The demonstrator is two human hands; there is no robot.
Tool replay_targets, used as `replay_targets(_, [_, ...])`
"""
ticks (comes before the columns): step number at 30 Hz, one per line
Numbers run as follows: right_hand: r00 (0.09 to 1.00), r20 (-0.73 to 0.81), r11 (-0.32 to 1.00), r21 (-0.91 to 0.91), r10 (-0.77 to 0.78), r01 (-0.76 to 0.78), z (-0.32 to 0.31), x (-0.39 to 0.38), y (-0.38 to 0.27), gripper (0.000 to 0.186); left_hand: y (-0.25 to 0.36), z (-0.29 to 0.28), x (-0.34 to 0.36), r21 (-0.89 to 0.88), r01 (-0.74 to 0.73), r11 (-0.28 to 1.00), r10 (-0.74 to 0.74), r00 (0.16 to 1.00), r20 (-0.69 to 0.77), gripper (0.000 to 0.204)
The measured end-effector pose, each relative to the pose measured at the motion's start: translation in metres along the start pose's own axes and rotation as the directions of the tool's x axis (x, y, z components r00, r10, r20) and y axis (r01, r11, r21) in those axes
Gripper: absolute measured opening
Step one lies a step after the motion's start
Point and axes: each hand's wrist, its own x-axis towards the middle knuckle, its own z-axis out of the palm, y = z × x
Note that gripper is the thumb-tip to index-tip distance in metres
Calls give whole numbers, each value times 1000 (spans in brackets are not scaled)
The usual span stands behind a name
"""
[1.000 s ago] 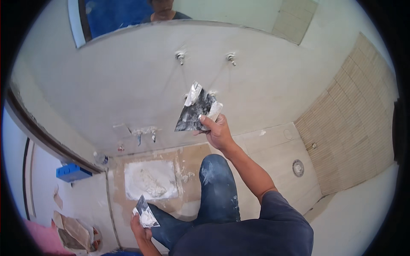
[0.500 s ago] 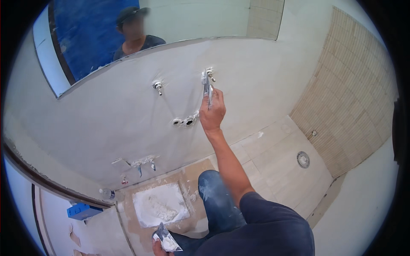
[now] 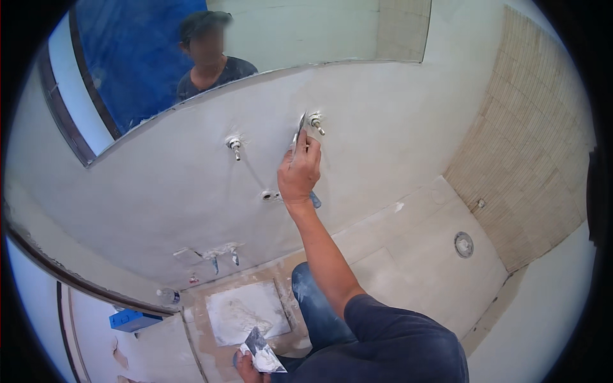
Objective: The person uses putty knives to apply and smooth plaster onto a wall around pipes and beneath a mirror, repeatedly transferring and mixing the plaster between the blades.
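Note:
My right hand (image 3: 300,175) is raised to the pale plastered wall and grips a putty knife (image 3: 301,127). The blade's tip is at the left side of the right-hand metal pipe fitting (image 3: 315,121). Another fitting (image 3: 234,147) juts from the wall to the left. Below, partly covered by my wrist, is a row of round pipe openings (image 3: 268,195). My left hand (image 3: 248,367), low near my knee, is closed on a wide filling knife (image 3: 265,352) carrying white plaster.
On the floor a square board (image 3: 220,322) bears a heap of white plaster. A plastic bottle (image 3: 168,295) and a blue box (image 3: 133,320) are at the left by the doorway. Along the top runs a mirror (image 3: 306,32); a round drain (image 3: 464,244) lies in the floor at right.
My right hand has shifted slightly left with the putty knife, and the white lump left of the fitting is spread thinner. My view has tilted a little; the left hand still holds its knife.

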Motion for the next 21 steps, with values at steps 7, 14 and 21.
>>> replay_targets(7, [980, 163, 993, -14, -115, 118, -4, -17, -15, 64, 14, 29, -20, 155, 1, 988, 0, 1000, -5, 38])
replay_targets(14, [991, 110, 985, 144, 77, -93, -30, 3, -8, 61, 18, 49, -21, 81, -136, 987, 133, 990, 36, 37])
replay_targets(21, [978, 79, 971, 127, 195, -204, -20, 22, -24, 57, 22, 58, -33, 77, -149, 986, 144, 987, 69, 43])
